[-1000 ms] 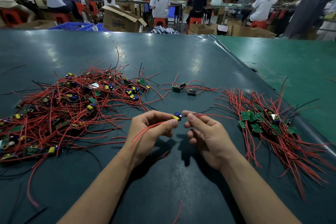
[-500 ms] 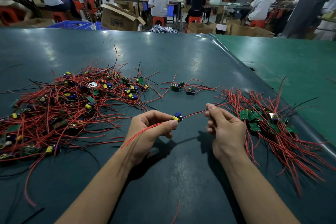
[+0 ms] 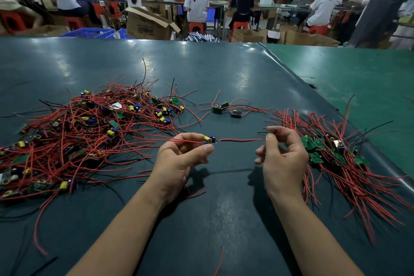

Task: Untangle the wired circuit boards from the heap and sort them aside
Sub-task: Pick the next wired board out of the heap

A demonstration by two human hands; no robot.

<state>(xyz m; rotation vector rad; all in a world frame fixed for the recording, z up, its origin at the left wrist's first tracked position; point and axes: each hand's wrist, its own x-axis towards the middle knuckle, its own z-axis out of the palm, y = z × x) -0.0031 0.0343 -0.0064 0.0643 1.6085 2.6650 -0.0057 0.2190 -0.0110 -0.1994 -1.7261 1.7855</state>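
Your left hand is pinching a circuit board above the counter, while your right hand is pinching its wires, stretching them between the hands.

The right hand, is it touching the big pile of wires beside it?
Cannot tell. In the head view the right hand overlaps the sorted pile, with no visible gap or contact.
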